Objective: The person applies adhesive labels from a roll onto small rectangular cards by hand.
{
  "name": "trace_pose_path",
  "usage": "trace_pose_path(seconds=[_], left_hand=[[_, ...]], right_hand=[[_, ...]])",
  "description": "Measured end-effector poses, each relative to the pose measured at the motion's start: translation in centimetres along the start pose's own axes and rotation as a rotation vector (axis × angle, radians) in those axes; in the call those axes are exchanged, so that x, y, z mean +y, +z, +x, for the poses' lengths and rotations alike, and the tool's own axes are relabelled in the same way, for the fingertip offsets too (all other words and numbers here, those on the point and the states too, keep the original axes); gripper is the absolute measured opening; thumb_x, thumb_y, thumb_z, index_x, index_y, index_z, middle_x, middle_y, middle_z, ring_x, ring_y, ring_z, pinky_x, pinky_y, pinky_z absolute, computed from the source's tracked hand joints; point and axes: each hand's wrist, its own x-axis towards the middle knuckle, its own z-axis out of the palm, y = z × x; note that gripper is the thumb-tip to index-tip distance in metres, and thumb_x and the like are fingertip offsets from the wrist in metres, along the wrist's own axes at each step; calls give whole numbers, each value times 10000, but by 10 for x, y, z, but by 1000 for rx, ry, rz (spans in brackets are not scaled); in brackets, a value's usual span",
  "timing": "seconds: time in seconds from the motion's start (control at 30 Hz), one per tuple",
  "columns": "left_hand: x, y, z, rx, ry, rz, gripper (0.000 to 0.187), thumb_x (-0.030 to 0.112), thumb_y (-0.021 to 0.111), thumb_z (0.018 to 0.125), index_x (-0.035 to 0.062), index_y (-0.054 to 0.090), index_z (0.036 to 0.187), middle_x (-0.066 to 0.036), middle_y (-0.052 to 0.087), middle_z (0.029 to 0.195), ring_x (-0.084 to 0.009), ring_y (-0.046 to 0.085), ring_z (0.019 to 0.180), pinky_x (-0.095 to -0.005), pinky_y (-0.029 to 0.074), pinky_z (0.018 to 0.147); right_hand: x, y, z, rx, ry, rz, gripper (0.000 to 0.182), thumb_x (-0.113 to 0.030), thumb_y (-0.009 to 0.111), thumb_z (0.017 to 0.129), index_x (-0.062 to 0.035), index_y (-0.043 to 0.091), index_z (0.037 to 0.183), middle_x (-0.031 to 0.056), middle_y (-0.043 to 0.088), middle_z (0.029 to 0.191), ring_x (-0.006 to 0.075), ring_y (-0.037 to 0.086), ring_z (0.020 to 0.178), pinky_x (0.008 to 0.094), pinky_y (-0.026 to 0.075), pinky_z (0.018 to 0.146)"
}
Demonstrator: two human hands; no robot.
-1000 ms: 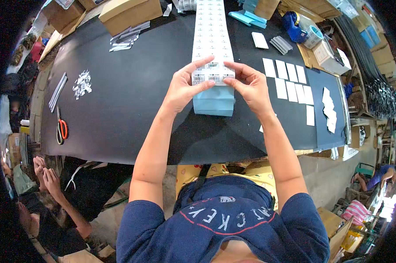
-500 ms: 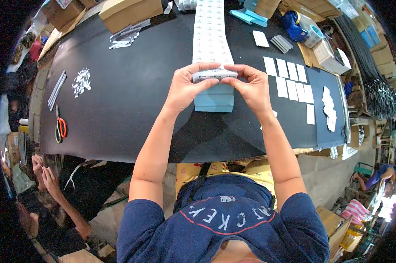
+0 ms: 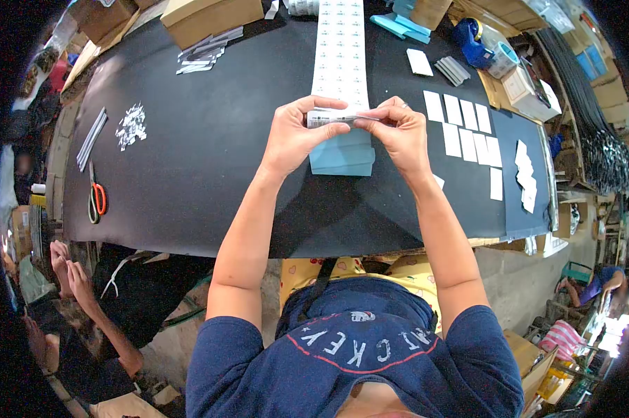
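A long white printed label strip (image 3: 340,56) runs down the table from its far edge. My left hand (image 3: 297,136) pinches the strip's curled near end (image 3: 323,118) between thumb and fingers. My right hand (image 3: 399,132) holds the right side of that same end, thumb and fingertips pressed together on it. Directly below the strip end lie light blue pieces (image 3: 341,159), slightly fanned out and partly covered by the hands. To the right, small white cards (image 3: 452,139) lie in rows.
Orange-handled scissors (image 3: 97,198), white scraps (image 3: 131,127) and grey strips (image 3: 91,139) lie at left. A cardboard box (image 3: 210,21) stands at the back. At back right is a blue tape dispenser (image 3: 469,43). Another person's hands (image 3: 71,272) show at lower left.
My right hand's fingers have drawn together at the strip's right side, which now looks bent or lifted. The view has shifted slightly. The blue pieces look a little more fanned out.
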Motion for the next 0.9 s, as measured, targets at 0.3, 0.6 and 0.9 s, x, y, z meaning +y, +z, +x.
trace_pose_path(seconds=[0.3, 0.6, 0.9], left_hand=[[-2, -6, 2, -2, -81, -108, 239, 69, 764, 788, 33, 701, 1015, -48, 699, 927, -78, 635, 814, -216, 511, 716], [5, -2, 1, 40, -79, -175, 253, 75, 754, 800, 38, 683, 1040, -42, 697, 924, -83, 630, 833, -216, 500, 741], [-3, -8, 3, -2, -124, -141, 152, 102, 743, 819, 41, 699, 950, -38, 699, 892, -75, 624, 804, -220, 497, 720]], right_hand=[[-13, -1, 5, -68, 74, -115, 98, -79, 778, 755, -40, 754, 842, -3, 562, 833, 101, 524, 813, 246, 423, 763], [-8, -4, 12, -114, -54, -137, 100, -131, 776, 740, -64, 762, 813, 50, 666, 807, 155, 582, 840, 297, 424, 803], [-11, -4, 12, -152, -45, -160, 98, -149, 741, 776, -57, 757, 808, 46, 689, 783, 151, 578, 826, 306, 426, 790]])
